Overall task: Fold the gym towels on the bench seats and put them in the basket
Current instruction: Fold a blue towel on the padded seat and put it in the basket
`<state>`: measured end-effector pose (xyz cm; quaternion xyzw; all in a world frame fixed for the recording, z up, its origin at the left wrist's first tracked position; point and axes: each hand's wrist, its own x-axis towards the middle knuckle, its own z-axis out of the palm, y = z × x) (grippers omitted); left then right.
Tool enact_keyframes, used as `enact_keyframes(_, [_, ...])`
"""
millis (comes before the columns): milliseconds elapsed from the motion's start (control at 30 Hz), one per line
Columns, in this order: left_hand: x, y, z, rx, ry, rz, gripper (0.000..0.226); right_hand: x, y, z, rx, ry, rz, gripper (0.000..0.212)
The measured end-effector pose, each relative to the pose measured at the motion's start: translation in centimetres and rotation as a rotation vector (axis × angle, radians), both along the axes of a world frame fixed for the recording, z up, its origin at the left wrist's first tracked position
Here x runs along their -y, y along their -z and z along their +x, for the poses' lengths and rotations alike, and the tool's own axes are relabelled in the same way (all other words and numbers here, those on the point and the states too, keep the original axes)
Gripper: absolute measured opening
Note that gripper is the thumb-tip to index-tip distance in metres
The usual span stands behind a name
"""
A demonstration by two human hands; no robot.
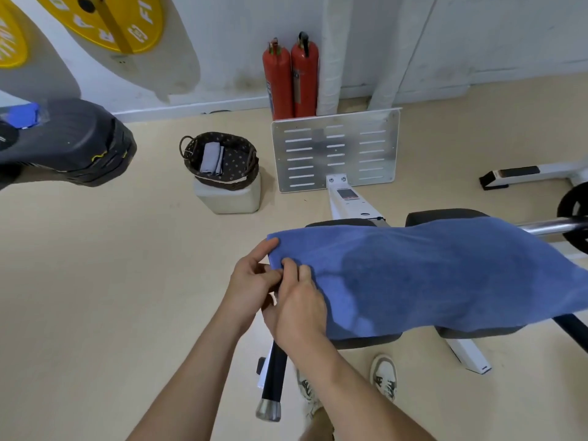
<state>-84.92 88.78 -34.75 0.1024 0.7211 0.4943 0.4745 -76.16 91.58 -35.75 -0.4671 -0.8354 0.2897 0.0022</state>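
A blue gym towel [426,272] lies spread over the dark padded bench seats [445,214] at centre right. My left hand [251,281] and my right hand [300,307] meet at the towel's left end, both pinching its edge near the corner. A dark woven basket [251,167] stands on a pale block further back on the floor, left of the bench. Inside it lies a folded grey towel [210,157].
Two red fire extinguishers [291,78] stand against the back wall behind a white slotted metal plate [335,151]. A black machine housing [73,141] juts in at the left. A barbell bar and plate [572,224] sit at the right edge. My shoes [383,375] are below the bench.
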Motion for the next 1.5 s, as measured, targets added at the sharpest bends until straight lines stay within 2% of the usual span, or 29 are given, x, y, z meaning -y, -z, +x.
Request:
enact_keyframes(67, [-0.1,-0.3,-0.5,0.077,0.008,0.024,0.058,-0.1,0.1,-0.2,0.002,-0.005,-0.050,0.056])
enact_keyframes(133, [-0.2,-0.8,-0.7,0.122,0.046,0.045,0.055,-0.6,0.0,-0.3,-0.009,0.040,-0.060,0.046])
enact_keyframes(300, [-1.4,-0.3,-2.1,-0.076,0.057,-0.112,0.029,-0.9,0.0,-0.1,-0.142,0.136,-0.210,0.024])
enact_keyframes(400, [-2.6,0.7,-2.8,0.059,0.055,-0.111,0.014,-0.9,-0.1,0.5,-0.223,0.154,-0.299,0.023])
enact_keyframes(467, [-3.7,1.9,-3.0,0.050,0.010,-0.126,0.021,-0.6,-0.1,1.1,-0.286,0.162,-0.351,0.026])
enact_keyframes(533, [-4.4,3.1,-3.2,-0.041,-0.045,-0.155,0.040,0.1,0.1,1.7,-0.326,0.181,-0.437,0.030])
enact_keyframes(600, [-4.2,3.8,-3.7,-0.134,-0.065,-0.186,0.051,0.7,0.5,2.2,-0.289,0.164,-0.494,0.028])
enact_keyframes(667, [-3.3,4.4,-4.1,-0.169,-0.057,-0.211,0.055,0.8,1.3,2.6,-0.202,0.110,-0.450,0.018])
enact_keyframes(767, [-2.5,5.2,-4.1,-0.134,-0.090,-0.231,0.054,0.7,2.2,3.4,-0.076,0.049,-0.386,0.032])
enact_keyframes(800, [-2.5,5.4,-4.2,-0.109,-0.128,-0.223,0.055,0.7,2.3,3.7,-0.061,0.031,-0.384,0.029])
enact_keyframes(867, [-2.5,5.4,-4.5,-0.034,-0.227,-0.191,0.054,0.7,1.9,4.3,-0.098,0.000,-0.468,0.012])
enact_keyframes(1034, [-2.1,3.8,-4.8,0.129,-0.318,-0.115,0.043,0.1,0.2,6.2,-0.170,-0.039,-0.656,0.037])
enact_keyframes(1100, [-1.9,3.7,-4.7,0.144,-0.339,-0.103,0.037,0.0,-0.1,6.5,-0.228,-0.002,-0.738,0.035])
enact_keyframes(1200, [-1.9,3.3,-4.5,0.143,-0.397,-0.071,0.032,0.0,0.2,6.6,-0.330,0.096,-0.823,0.015])
enact_keyframes(1367, [-1.7,-0.1,-3.4,0.158,-0.377,0.058,0.033,-0.6,-0.2,8.0,-0.332,0.086,-0.842,0.036])
enact_keyframes(1500, [-0.8,-2.9,-1.2,0.171,-0.367,0.176,0.027,-1.9,-2.4,11.0,-0.280,-0.050,-0.892,0.035])
